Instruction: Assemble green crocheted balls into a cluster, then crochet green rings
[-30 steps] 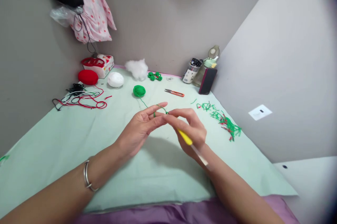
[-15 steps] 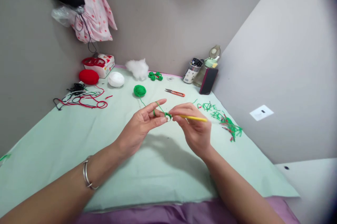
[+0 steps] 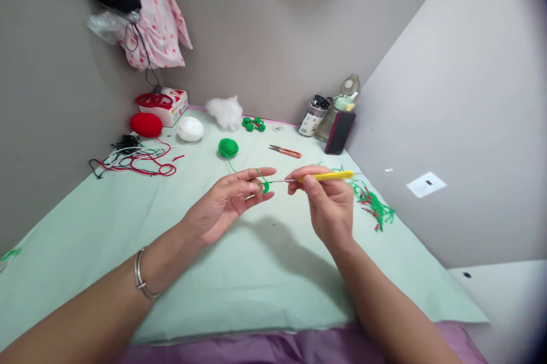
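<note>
My left hand (image 3: 233,196) pinches a small green crochet piece (image 3: 265,187) between thumb and fingers, with green yarn running over its raised index finger. The strand leads back to a green yarn ball (image 3: 228,148) lying behind the hand. My right hand (image 3: 327,199) is closed around the yellow handle of a crochet hook (image 3: 327,176). The hook's thin metal shaft points left, and its tip meets the green piece. Both hands are above the pale green tabletop (image 3: 239,284).
Orange thread snips (image 3: 285,151) lie beyond the hands. Green and red yarn scraps (image 3: 376,207) are at right, near a phone (image 3: 340,133). White stuffing (image 3: 225,113), a white yarn ball (image 3: 190,129), a red yarn ball (image 3: 146,125) and tangled yarn stand at back left.
My right hand has moved right, away from the left, so more of the hook's shaft shows. My left thumb and fingers have shifted on the green piece.
</note>
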`<state>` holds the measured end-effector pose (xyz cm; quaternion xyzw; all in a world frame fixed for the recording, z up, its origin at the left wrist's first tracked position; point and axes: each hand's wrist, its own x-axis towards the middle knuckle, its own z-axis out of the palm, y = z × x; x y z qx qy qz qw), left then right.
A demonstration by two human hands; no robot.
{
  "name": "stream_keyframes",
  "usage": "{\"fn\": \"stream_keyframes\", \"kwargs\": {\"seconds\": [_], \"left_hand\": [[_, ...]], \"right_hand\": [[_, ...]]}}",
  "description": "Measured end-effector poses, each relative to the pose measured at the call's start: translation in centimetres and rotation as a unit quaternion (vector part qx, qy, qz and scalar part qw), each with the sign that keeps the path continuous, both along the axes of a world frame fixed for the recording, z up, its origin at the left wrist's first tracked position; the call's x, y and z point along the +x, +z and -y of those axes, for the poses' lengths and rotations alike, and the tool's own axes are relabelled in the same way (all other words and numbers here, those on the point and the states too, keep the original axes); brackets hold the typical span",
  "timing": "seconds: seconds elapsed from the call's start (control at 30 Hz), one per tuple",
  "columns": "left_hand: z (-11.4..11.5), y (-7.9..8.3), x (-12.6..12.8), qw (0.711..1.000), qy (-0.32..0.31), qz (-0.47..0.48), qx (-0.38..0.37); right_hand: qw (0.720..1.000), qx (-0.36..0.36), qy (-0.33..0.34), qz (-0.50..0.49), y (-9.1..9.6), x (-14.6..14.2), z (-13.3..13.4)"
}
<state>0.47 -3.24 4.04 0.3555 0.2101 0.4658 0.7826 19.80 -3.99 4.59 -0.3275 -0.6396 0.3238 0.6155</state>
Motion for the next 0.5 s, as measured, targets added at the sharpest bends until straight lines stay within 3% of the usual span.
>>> {"fn": "stream_keyframes", "kwargs": {"seconds": [0.13, 0.3, 0.5], "left_hand": [[0.18, -0.11, 0.06, 0.998, 0.005, -0.044, 0.036], [0.47, -0.31, 0.45, 0.989, 0.006, -0.11, 0.103], [0.59, -0.12, 0.47, 0.989, 0.038, -0.129, 0.069]], "right_hand": [[0.996, -0.07, 0.042, -0.044, -0.03, 0.08, -0.3], [0.995, -0.042, 0.087, 0.032, -0.26, -0.15, 0.02], [0.996, -0.046, 0.07, 0.005, 0.04, -0.02, -0.01]]}}
